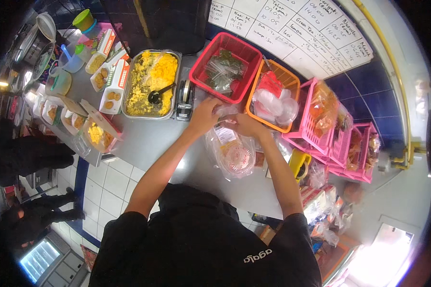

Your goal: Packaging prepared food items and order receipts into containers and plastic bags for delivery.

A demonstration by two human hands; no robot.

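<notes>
A clear plastic bag lies on the steel counter right in front of me. Inside it show a round takeaway container with a clear lid and red print, and a white paper slip bearing writing. My left hand pinches the bag's gathered neck from the left. On the other side of the neck, my right hand grips it with curled fingers. The fingertips of both hands nearly meet there; whether the neck is knotted is hidden.
Left of my hands sit a black tape dispenser and a tray of scrambled egg with a black ladle. Beyond are a red basket, an orange basket and pink racks. Food boxes line the left.
</notes>
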